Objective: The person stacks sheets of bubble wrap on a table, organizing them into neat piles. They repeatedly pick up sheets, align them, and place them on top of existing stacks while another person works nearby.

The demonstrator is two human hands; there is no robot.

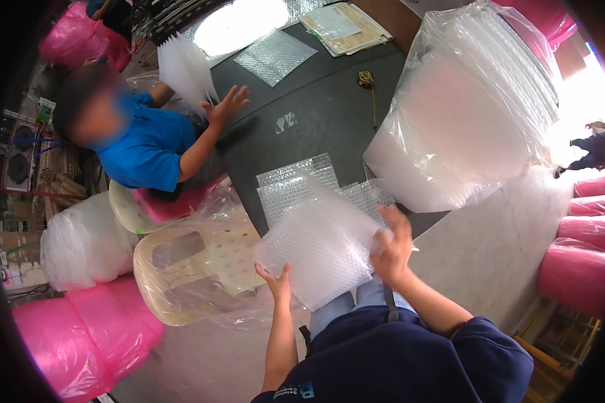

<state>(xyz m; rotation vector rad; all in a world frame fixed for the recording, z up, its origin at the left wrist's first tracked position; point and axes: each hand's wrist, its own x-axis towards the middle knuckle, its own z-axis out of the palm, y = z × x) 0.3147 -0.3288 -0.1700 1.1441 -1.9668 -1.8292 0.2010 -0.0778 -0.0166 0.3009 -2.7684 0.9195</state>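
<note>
A loose stack of clear bubble wrap sheets (pixel 323 248) is held up in front of my body, above the near edge of the dark table. My left hand (pixel 275 281) grips its lower left corner, thumb on top and fingers beneath. At the right edge of the stack is my right hand (pixel 393 248), its fingers bent and somewhat blurred; whether they pinch a sheet I cannot tell. Behind the stack, more bubble wrap pieces (pixel 299 176) lie on the table, partly covered by it.
A large bag of stacked sheets (pixel 470 114) stands at the table's right. A tape measure (pixel 365 79), papers (pixel 346 30) and a bubble wrap sheet (pixel 274 56) lie farther back. Across at left, a co-worker (pixel 148 144) holds sheets (pixel 185 70). A plastic-covered chair (pixel 195 269) stands left.
</note>
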